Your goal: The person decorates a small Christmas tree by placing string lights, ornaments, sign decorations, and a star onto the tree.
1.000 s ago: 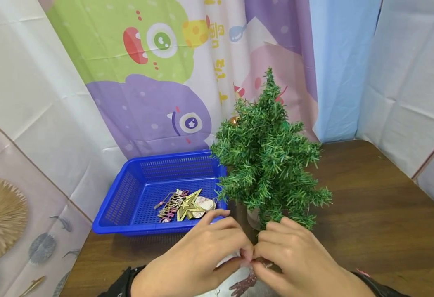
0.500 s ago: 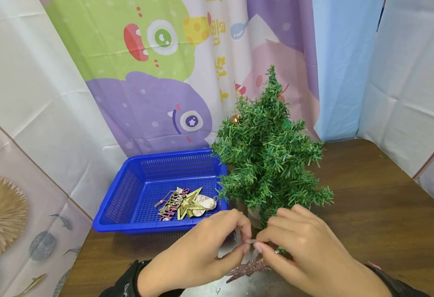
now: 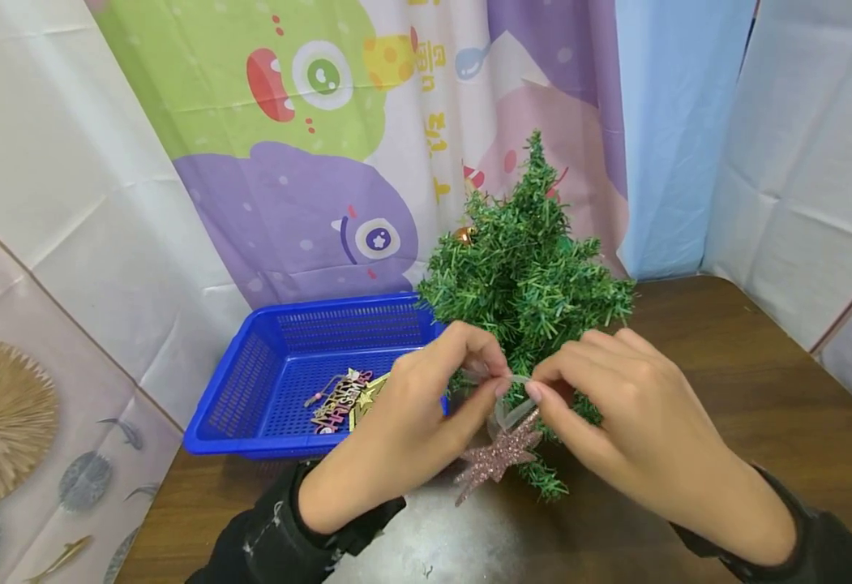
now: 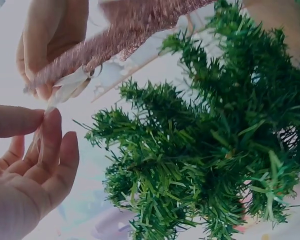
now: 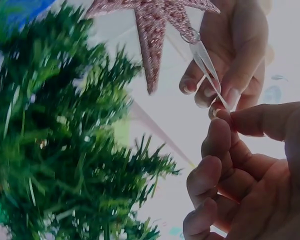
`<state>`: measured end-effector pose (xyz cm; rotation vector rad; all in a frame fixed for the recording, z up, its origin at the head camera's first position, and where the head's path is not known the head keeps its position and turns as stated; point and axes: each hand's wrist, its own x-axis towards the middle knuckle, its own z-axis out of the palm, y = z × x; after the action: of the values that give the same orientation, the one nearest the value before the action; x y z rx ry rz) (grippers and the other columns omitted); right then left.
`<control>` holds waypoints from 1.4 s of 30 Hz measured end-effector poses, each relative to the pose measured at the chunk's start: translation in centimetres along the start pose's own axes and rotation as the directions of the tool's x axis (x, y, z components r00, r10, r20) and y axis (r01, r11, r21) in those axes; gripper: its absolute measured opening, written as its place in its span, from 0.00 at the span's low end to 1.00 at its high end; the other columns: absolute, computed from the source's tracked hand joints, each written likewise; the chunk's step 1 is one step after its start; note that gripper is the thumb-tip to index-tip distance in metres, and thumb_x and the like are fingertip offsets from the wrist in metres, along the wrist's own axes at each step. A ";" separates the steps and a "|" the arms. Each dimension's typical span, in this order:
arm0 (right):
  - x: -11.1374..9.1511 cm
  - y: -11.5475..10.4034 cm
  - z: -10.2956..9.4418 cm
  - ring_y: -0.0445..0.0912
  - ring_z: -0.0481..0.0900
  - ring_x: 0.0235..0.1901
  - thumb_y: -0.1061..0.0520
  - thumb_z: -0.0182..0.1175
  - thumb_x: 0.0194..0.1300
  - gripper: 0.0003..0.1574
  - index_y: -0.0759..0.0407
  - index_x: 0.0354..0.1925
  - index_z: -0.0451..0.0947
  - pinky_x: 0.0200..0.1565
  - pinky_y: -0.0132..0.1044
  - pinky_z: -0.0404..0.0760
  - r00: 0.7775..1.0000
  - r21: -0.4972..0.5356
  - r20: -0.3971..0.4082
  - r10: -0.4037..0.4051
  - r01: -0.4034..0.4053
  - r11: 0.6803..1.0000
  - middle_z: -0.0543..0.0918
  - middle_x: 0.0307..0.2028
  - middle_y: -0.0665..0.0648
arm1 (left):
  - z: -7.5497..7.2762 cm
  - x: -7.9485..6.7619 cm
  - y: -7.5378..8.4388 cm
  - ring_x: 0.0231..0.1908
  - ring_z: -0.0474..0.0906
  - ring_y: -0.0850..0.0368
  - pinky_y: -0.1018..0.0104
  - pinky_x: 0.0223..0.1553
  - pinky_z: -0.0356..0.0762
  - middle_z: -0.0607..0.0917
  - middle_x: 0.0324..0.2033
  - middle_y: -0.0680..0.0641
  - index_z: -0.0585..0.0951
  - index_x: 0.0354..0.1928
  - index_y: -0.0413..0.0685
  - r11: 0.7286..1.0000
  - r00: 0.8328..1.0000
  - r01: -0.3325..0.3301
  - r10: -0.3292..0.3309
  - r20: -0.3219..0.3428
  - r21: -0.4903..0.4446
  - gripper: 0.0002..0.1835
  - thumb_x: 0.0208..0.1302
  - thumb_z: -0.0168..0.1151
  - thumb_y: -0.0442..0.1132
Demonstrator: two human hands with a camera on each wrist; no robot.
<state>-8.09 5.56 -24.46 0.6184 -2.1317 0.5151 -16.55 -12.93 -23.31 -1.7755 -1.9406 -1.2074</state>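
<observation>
A pink glitter star ornament [image 3: 500, 456] hangs by a white ribbon loop [image 3: 516, 412] in front of a small green Christmas tree [image 3: 535, 280]. My left hand [image 3: 426, 397] pinches the ribbon between thumb and forefinger. Close beside it, my right hand [image 3: 626, 414] pinches the same ribbon, which spans the small gap between both hands. In the right wrist view the star [image 5: 155, 30] dangles from a small ring tied to the ribbon [image 5: 206, 65]. Part of the tree's lower half is hidden behind the hands and the star.
A blue plastic basket [image 3: 236, 405] stands left of the tree, holding a Merry Christmas sign ornament [image 3: 341, 401] and a gold star [image 3: 367, 393] partly covered by my left hand. An orange bauble [image 3: 464, 235] hangs on the tree. The wooden table [image 3: 747, 389] stretches to the right.
Both hands have risen from the table's front toward the tree, lifting the pink star by its ribbon. The star, mostly covered before, now hangs in plain sight.
</observation>
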 end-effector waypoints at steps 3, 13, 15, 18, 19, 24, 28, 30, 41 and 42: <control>0.5 0.8 -0.1 0.37 0.67 0.25 0.47 0.45 0.73 0.21 0.53 0.28 0.77 0.31 0.30 0.60 1.000 -0.044 0.021 0.022 -0.021 0.999 0.74 0.23 0.43 | -0.1 1.1 -0.5 0.35 0.76 0.62 0.73 0.40 0.74 0.79 0.35 0.48 0.70 0.41 0.41 0.999 1.000 -0.009 0.010 -0.026 0.039 0.12 0.61 0.60 0.24; 2.1 2.5 -0.6 0.42 0.67 0.22 0.56 0.52 0.65 0.12 0.59 0.28 0.78 0.26 0.37 0.62 0.999 -0.201 -0.033 0.016 -0.023 0.979 0.75 0.21 0.49 | 0.2 4.2 -1.9 0.35 0.76 0.59 0.75 0.40 0.72 0.79 0.34 0.46 0.70 0.41 0.39 0.993 0.995 -0.037 0.047 -0.086 0.114 0.08 0.64 0.58 0.25; 2.4 2.7 -0.6 0.42 0.67 0.21 0.56 0.53 0.64 0.12 0.60 0.28 0.78 0.25 0.37 0.61 0.999 -0.226 -0.045 0.020 -0.029 0.974 0.75 0.20 0.50 | 0.3 4.7 -2.1 0.35 0.77 0.59 0.76 0.40 0.72 0.79 0.34 0.46 0.70 0.41 0.38 0.991 0.995 -0.030 0.041 -0.090 0.130 0.08 0.64 0.58 0.25; 2.7 3.0 -0.6 0.43 0.66 0.20 0.57 0.54 0.64 0.11 0.61 0.28 0.78 0.25 0.37 0.59 0.998 -0.258 -0.052 0.032 -0.045 0.965 0.75 0.20 0.51 | 0.4 5.3 -2.4 0.36 0.79 0.57 0.77 0.41 0.72 0.79 0.34 0.45 0.70 0.41 0.38 0.988 0.996 -0.013 0.026 -0.085 0.156 0.08 0.64 0.57 0.25; 2.7 3.1 -0.6 0.44 0.66 0.20 0.58 0.54 0.64 0.11 0.61 0.28 0.78 0.25 0.37 0.58 0.998 -0.269 -0.053 0.037 -0.050 0.962 0.75 0.20 0.52 | 0.4 5.4 -2.4 0.37 0.79 0.57 0.77 0.42 0.72 0.79 0.35 0.45 0.71 0.41 0.38 0.986 0.996 -0.002 0.016 -0.083 0.166 0.08 0.64 0.57 0.25; 2.8 3.6 -0.3 0.47 0.65 0.20 0.59 0.58 0.64 0.09 0.63 0.30 0.78 0.25 0.38 0.55 0.997 -0.320 -0.052 0.055 -0.069 0.945 0.76 0.20 0.54 | 0.5 5.7 -2.7 0.40 0.79 0.56 0.76 0.43 0.72 0.79 0.37 0.46 0.72 0.42 0.40 0.974 0.997 0.051 -0.038 -0.063 0.219 0.07 0.65 0.57 0.26; 2.6 3.9 -0.1 0.50 0.66 0.21 0.58 0.59 0.64 0.09 0.63 0.30 0.79 0.25 0.40 0.56 0.997 -0.341 -0.057 0.047 -0.064 0.938 0.79 0.23 0.56 | 0.7 5.7 -2.9 0.40 0.79 0.56 0.74 0.40 0.72 0.79 0.37 0.47 0.73 0.42 0.40 0.966 0.997 0.068 -0.057 -0.051 0.248 0.06 0.65 0.57 0.26; 2.5 4.0 0.0 0.50 0.66 0.21 0.58 0.59 0.64 0.10 0.63 0.29 0.79 0.25 0.40 0.56 0.998 -0.344 -0.057 0.034 -0.052 0.937 0.80 0.24 0.56 | 0.7 5.7 -3.1 0.40 0.78 0.56 0.73 0.39 0.71 0.79 0.37 0.47 0.73 0.41 0.41 0.964 0.998 0.062 -0.052 -0.047 0.258 0.06 0.65 0.57 0.26; 1.7 4.2 0.3 0.53 0.68 0.23 0.58 0.59 0.62 0.09 0.63 0.29 0.80 0.26 0.43 0.58 0.998 -0.331 -0.065 -0.010 -0.012 0.944 0.79 0.23 0.58 | 1.3 4.6 -3.5 0.41 0.77 0.55 0.73 0.44 0.72 0.78 0.39 0.46 0.73 0.42 0.40 0.973 1.000 0.017 -0.013 -0.019 0.232 0.09 0.63 0.58 0.24; 1.6 4.2 0.3 0.53 0.69 0.23 0.59 0.59 0.61 0.08 0.63 0.29 0.80 0.26 0.44 0.58 0.998 -0.327 -0.066 -0.013 -0.009 0.945 0.79 0.23 0.57 | 1.4 4.5 -3.5 0.41 0.77 0.55 0.73 0.44 0.72 0.78 0.39 0.46 0.73 0.43 0.40 0.973 1.000 0.014 -0.010 -0.017 0.230 0.09 0.63 0.57 0.23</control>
<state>-11.59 8.30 -23.94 0.4085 -2.0891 0.1689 -20.29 -8.47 -22.54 -1.6338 -1.9931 -0.9522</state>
